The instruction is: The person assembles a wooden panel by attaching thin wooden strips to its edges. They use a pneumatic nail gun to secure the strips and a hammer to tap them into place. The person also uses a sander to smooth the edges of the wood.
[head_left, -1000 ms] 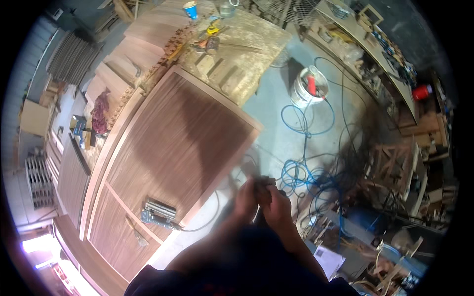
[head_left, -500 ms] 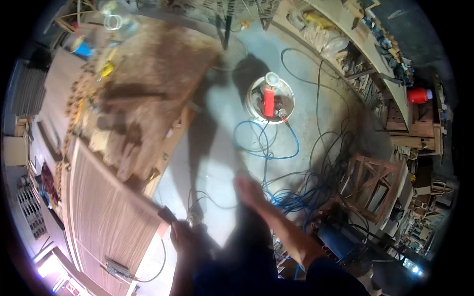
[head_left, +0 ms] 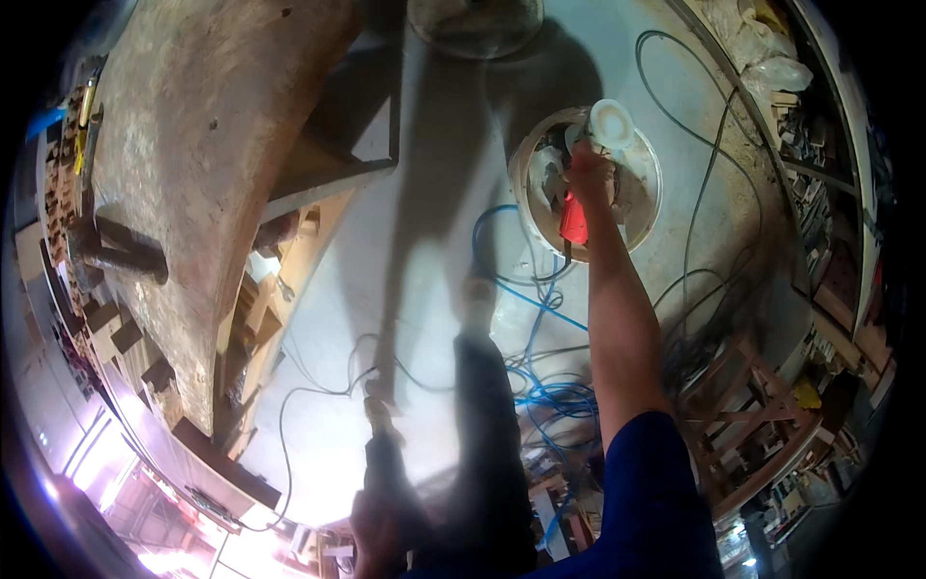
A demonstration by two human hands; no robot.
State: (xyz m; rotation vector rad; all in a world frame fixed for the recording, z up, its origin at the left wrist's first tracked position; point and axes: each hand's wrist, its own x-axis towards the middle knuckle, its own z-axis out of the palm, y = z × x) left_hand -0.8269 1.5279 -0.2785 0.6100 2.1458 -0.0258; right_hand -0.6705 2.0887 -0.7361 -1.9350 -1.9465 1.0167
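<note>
At the white bucket (head_left: pixel 657 198), my right hand (head_left: pixel 590 179) is closed around the body of a red power tool (head_left: pixel 573 222), which looks like an angle grinder or sander. Its pale round disc (head_left: pixel 612 124) faces up at the bucket's far rim. The tool's lower end and dark cord lie toward me. Other items in the bucket are partly covered by my arm. Low in the picture, my left hand (head_left: pixel 379 526) hangs near my leg, dark and blurred; its fingers cannot be made out.
A worn wooden workbench (head_left: pixel 217 96) stands at left, with wood offcuts (head_left: pixel 256 314) beneath it. Blue hose (head_left: pixel 559 400) and dark cables (head_left: pixel 690 280) tangle across the floor. At right are a wooden frame (head_left: pixel 748 396) and cluttered shelving. A round stool top (head_left: pixel 476 24) is at the far edge.
My right arm has reached forward and my hand has taken hold of the red tool in the bucket. My left hand has come away from the wooden panel's edge. The view has shifted.
</note>
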